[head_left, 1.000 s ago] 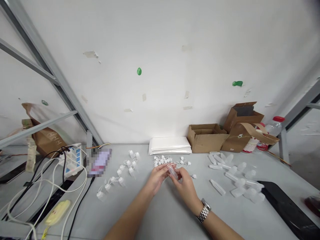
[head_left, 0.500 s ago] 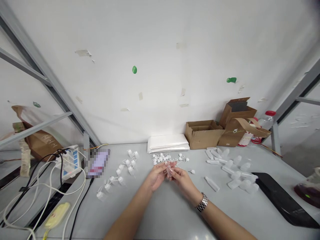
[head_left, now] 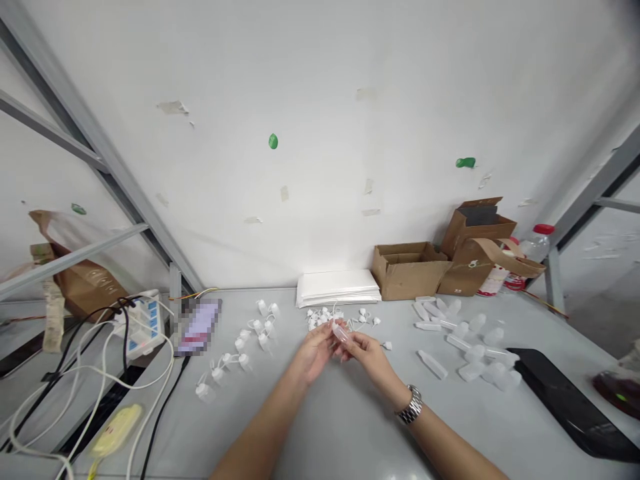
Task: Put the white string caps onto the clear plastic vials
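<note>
Both hands meet above the middle of the grey table, closed around one small translucent plastic bottle (head_left: 343, 334). My right hand (head_left: 369, 355), with a metal watch on its wrist, grips the bottle's body. Fingers of my left hand (head_left: 314, 353) pinch at its upper end, where a white cap (head_left: 335, 325) with a thin loop shows. How firmly the cap sits is too small to tell. Just behind the hands lies a pile of loose white caps (head_left: 320, 317). Several capped bottles (head_left: 264, 341) stand to the left. Uncapped bottles (head_left: 456, 341) lie scattered at the right.
White flat sheets (head_left: 337, 288) are stacked against the wall, beside an open cardboard box (head_left: 411, 272). A black panel (head_left: 565, 400) lies at the right. At the left are a phone (head_left: 199, 327), a power strip (head_left: 144, 327), tangled cables and a yellow object (head_left: 117, 430).
The bottle between my hands has tilted and shows more plainly, with its capped end toward my left fingers. The whole view has shifted slightly.
</note>
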{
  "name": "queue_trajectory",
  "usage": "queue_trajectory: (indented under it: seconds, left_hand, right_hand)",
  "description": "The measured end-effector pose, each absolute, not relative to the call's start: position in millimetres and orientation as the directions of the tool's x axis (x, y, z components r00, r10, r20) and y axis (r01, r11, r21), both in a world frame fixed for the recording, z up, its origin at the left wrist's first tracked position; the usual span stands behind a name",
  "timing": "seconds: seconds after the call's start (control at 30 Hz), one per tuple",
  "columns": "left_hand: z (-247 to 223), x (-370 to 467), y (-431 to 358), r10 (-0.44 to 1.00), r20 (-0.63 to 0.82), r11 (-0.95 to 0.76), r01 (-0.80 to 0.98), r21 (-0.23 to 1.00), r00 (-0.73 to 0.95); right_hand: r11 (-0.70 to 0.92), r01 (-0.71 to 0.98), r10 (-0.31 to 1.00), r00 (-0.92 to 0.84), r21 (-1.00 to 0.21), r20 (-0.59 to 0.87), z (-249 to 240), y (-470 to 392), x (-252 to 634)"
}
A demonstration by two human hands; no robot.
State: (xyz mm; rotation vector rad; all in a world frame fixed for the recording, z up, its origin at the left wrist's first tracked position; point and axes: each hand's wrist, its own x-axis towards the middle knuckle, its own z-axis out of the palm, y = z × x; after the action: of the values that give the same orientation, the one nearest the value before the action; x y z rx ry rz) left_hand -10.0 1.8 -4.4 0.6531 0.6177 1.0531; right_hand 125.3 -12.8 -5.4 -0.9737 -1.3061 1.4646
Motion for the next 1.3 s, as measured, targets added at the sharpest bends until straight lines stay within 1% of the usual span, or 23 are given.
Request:
queue_trajectory:
  seconds: [0.1,0.23,0.33,0.53,0.6,0.77,0.9,1.0,1.1,1.2,1.3]
  left_hand:
    - [-3.1,-8.3,0.4,0.914,-0.126,0.341,-0.561,0.754,0.385]
    - [-5.6,-5.3,0.7,0.931,-0.140,0.322,-0.573,0.754,0.338]
    - [-5.9,-4.5,1.0,0.928,-0.178,0.347,-0.584,0.734,0.327]
    - [-2.5,-4.5,-1.4,0.915,-0.165,0.373,-0.617,0.693,0.368]
    - [-2.8,-5.0,-1.4,0.912,-0.164,0.380,-0.619,0.687,0.376]
    - [-6.3,-7.1,1.2,0.908,-0.191,0.396,-0.620,0.678,0.372]
    - [-6.9,-6.6,1.7,0.918,-0.178,0.371,-0.610,0.700,0.354]
    - [-4.0,-4.4,0.2,0.924,-0.177,0.359,-0.606,0.709,0.340]
    - [-1.4,-2.3,-2.1,0.915,-0.196,0.387,-0.633,0.671,0.352]
    - [-1.9,-0.4,-4.4,0.915,-0.196,0.394,-0.673,0.626,0.353]
    - [-4.5,1.6,-6.4,0.930,-0.176,0.359,-0.683,0.636,0.324]
  right_hand:
    - [-0.031,-0.127,0.951,-0.308,-0.991,0.010,-5.6,-14.7,122.7]
    - [0.020,-0.065,0.974,-0.224,-0.998,0.034,-8.7,-16.6,119.7]
    - [0.078,0.018,0.985,-0.153,-0.997,0.075,-10.6,-18.8,118.7]
    - [0.166,0.220,0.986,-0.046,-0.961,0.160,-10.2,-24.8,119.0]
    - [0.161,0.217,0.987,-0.064,-0.963,0.150,-10.1,-24.4,119.0]
    - [0.081,0.085,0.983,-0.169,-0.993,0.066,-10.1,-19.7,117.4]
    - [0.096,0.119,0.982,-0.177,-0.988,0.074,-9.0,-20.2,116.9]
    - [0.159,0.198,0.984,-0.114,-0.967,0.139,-7.5,-23.6,117.4]
    - [0.228,0.299,0.973,-0.052,-0.926,0.223,-8.9,-26.9,117.3]
    - [0.323,0.413,0.938,-0.024,-0.851,0.344,-14.9,-27.7,117.4]
    - [0.428,0.506,0.878,-0.036,-0.749,0.477,-21.0,-26.4,118.5]
